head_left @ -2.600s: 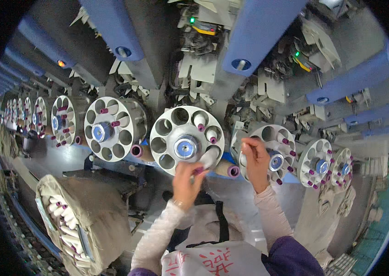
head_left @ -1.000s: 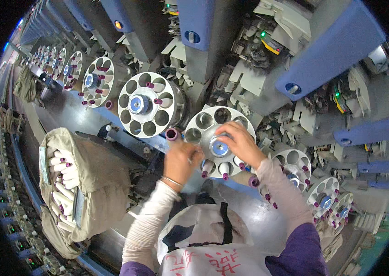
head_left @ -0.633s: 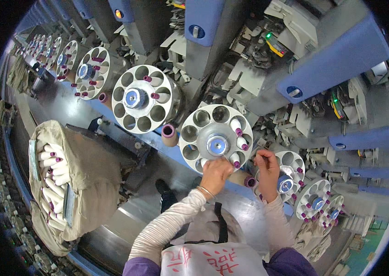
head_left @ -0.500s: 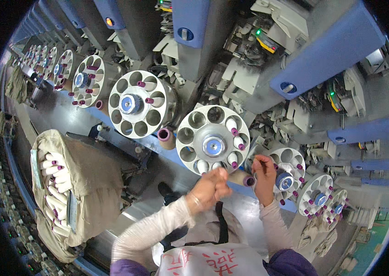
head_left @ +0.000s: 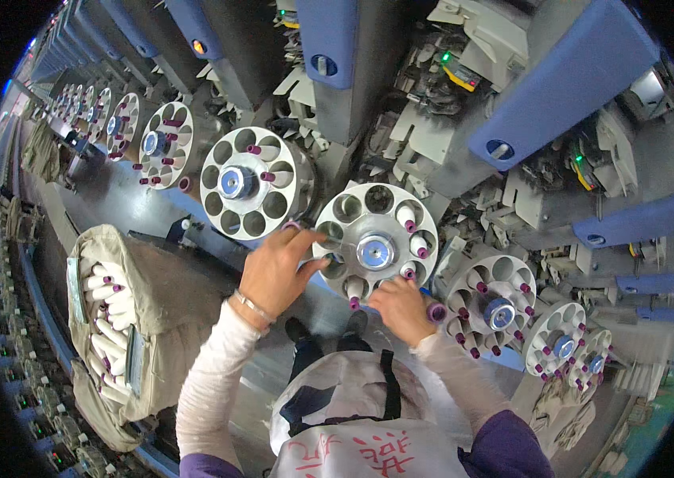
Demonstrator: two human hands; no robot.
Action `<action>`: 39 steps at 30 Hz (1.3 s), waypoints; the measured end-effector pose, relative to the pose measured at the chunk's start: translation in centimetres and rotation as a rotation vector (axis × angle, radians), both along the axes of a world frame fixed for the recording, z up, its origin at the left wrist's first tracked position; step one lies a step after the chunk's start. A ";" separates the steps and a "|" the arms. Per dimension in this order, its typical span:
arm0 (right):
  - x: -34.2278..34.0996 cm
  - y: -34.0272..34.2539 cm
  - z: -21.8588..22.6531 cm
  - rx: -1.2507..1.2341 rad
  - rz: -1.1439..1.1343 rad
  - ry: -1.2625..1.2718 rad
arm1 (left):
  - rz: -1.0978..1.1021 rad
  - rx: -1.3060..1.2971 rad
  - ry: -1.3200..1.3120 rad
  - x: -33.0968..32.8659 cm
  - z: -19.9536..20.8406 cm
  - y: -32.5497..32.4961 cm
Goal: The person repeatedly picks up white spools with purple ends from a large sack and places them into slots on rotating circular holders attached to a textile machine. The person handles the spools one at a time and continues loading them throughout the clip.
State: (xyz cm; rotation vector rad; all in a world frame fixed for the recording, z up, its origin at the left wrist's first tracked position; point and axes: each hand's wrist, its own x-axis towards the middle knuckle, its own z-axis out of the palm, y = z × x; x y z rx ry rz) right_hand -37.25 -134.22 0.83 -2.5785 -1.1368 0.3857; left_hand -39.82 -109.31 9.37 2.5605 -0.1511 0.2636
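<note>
A round white bobbin magazine [head_left: 361, 211] with a ring of pockets and a blue-and-silver hub stands in front of me. Several of its right and lower pockets hold white yarn bobbins [head_left: 405, 217] with purple tube ends. By the magazine's left rim is my left hand [head_left: 271, 271], thumb and index finger apart, with no object visible between them. My right hand [head_left: 402, 309] rests at the lower rim, fingers curled together by a bobbin; whatever they hold is hidden. Just right of that hand a brown cone [head_left: 435, 311] with a purple end shows.
A cloth sack [head_left: 166, 319] full of white bobbins [head_left: 110, 319] stands at my left. Another magazine [head_left: 253, 147] is to the left, and one more [head_left: 504, 275] to the right. Behind them rise blue machine columns [head_left: 568, 84]. Running along the far left is a machine row [head_left: 14, 350].
My left hand has moved left and up to the magazine's left side, its fingers now spread. My right hand has moved left, down to the lower rim. The view has shifted slightly.
</note>
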 end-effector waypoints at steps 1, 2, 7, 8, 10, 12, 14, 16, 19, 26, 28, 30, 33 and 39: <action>1.1 -0.1 1.2 0.294 -0.177 0.345 | 0.025 -0.039 0.059 -1.5 -1.3 0.8; 2.0 -0.8 2.7 0.483 -0.315 0.569 | 0.042 -0.086 0.105 -3.2 -2.5 1.5; 8.2 -0.4 7.7 1.036 -0.258 0.776 | 0.230 -0.275 0.291 -10.9 -5.4 4.4; 9.1 0.5 7.3 0.968 -0.229 0.799 | 0.287 -0.316 0.336 -12.4 -5.4 4.8; 10.3 2.3 5.7 0.484 0.091 0.450 | 0.372 -0.360 0.360 -15.2 -4.9 5.8; 10.0 3.0 3.4 0.052 0.272 -0.246 | 0.426 -0.355 0.299 -17.3 -4.2 7.2; 8.7 3.0 1.3 0.353 0.080 -0.070 | 0.460 -0.289 0.255 -19.4 -3.5 9.2; 7.0 2.7 0.5 0.029 0.429 -0.320 | 0.534 -0.440 0.250 -21.5 -2.8 11.3; 6.2 3.0 3.5 -0.289 0.516 0.029 | 0.580 -0.419 0.186 -25.6 -1.3 15.5; 3.5 18.1 11.4 0.505 -0.017 -0.104 | 0.809 0.139 -0.022 -37.8 -0.7 33.7; -2.0 26.8 10.5 0.548 0.146 -0.010 | 0.749 0.225 0.027 -40.2 -3.0 38.3; -7.5 35.5 9.0 0.466 0.429 0.137 | 0.557 0.231 0.146 -41.1 -5.5 39.8; -14.3 49.9 4.6 0.661 0.730 0.084 | 0.328 0.476 0.461 -40.7 -7.8 40.4; -18.9 63.1 -2.3 0.358 0.631 -0.288 | -0.009 0.535 0.632 -40.9 -8.4 42.5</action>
